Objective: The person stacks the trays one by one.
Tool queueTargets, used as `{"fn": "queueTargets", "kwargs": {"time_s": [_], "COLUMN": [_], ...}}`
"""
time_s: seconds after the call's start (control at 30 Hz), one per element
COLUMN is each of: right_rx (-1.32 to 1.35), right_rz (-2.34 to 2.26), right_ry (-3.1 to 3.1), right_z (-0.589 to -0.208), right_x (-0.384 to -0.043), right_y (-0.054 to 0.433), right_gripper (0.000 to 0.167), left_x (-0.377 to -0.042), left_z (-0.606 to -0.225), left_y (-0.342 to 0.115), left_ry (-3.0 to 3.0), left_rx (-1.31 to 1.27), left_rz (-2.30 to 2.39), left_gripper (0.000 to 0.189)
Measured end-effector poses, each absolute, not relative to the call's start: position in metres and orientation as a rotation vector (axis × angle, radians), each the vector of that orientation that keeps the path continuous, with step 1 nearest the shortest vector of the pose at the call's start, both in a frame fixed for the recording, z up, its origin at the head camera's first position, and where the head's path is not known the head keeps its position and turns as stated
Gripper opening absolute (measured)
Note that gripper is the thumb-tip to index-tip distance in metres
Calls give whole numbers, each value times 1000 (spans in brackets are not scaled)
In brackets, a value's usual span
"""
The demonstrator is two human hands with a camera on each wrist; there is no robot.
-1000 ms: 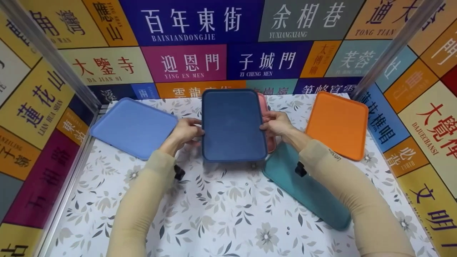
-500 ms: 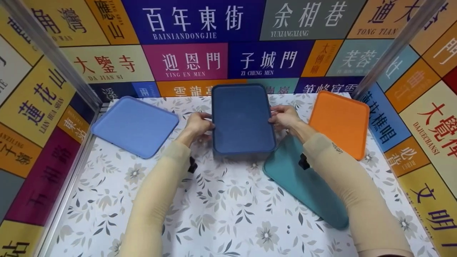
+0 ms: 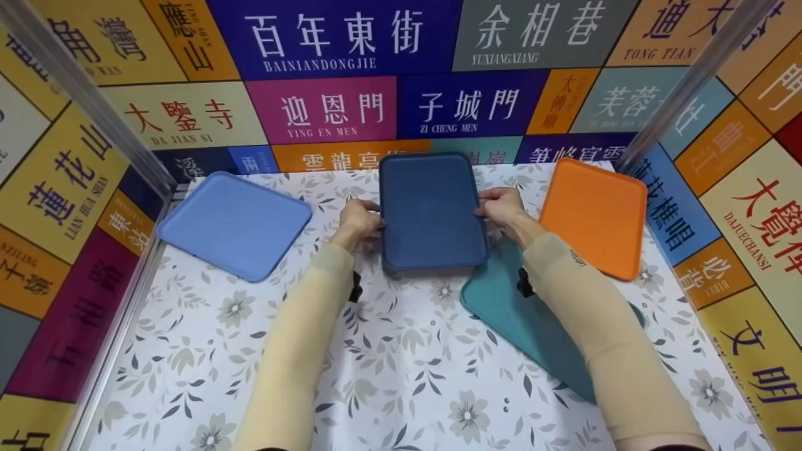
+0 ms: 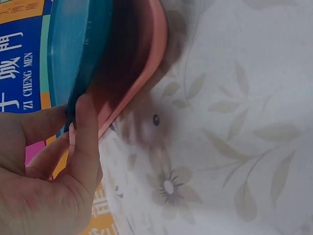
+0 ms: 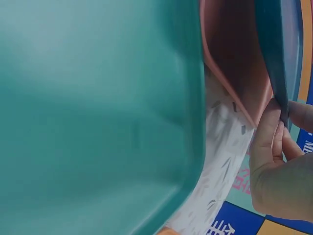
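Observation:
A navy blue tray is held between both hands over the far middle of the table. My left hand pinches its left edge, thumb on the near side and fingers behind in the left wrist view. At the opposite edge, my right hand pinches in the same way. Both wrist views reveal a pink tray just under the navy one, with a dark gap between them; from the head it is hidden. Whether the two trays touch anywhere, I cannot tell.
A teal tray lies askew below my right forearm, partly covered by it. Light blue tray lies at the left, orange tray at the right. Walls with printed signs enclose the flower-patterned table behind and at the sides.
Both hands have carried the navy tray to the right. The pink tray, which showed beyond its right edge one second ago, is now covered by it in the head view.

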State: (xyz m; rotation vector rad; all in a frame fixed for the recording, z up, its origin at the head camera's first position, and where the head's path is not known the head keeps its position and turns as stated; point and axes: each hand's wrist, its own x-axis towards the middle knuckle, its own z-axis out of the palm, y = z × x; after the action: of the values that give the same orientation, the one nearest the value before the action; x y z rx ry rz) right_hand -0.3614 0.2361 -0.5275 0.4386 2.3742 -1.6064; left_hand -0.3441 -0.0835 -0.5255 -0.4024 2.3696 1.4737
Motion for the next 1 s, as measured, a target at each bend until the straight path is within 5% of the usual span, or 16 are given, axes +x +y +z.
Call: {"fn": "queueTargets", "kwargs": {"time_s": [0.4,0.7,1.0], "right_rx": [521,532,497], "right_rz": [-1421,-1341,-1236], "right_ry": [2469,2526,2654], "right_z": [-538,-549,-625], "right_x": [-366,-375,-436], "right_y": [230,227,258], "right_gripper": [42,37,28], "left_x": [-414,-411,-407], "left_z": [-632,-633,-623], "left_y": [-93,-90,-82], "left_ry": [2549,2695,2699], "left_rx": [-333,-293,-342], "left_rz": [1278,1136,1124], "left_gripper": [44,43,44]}}
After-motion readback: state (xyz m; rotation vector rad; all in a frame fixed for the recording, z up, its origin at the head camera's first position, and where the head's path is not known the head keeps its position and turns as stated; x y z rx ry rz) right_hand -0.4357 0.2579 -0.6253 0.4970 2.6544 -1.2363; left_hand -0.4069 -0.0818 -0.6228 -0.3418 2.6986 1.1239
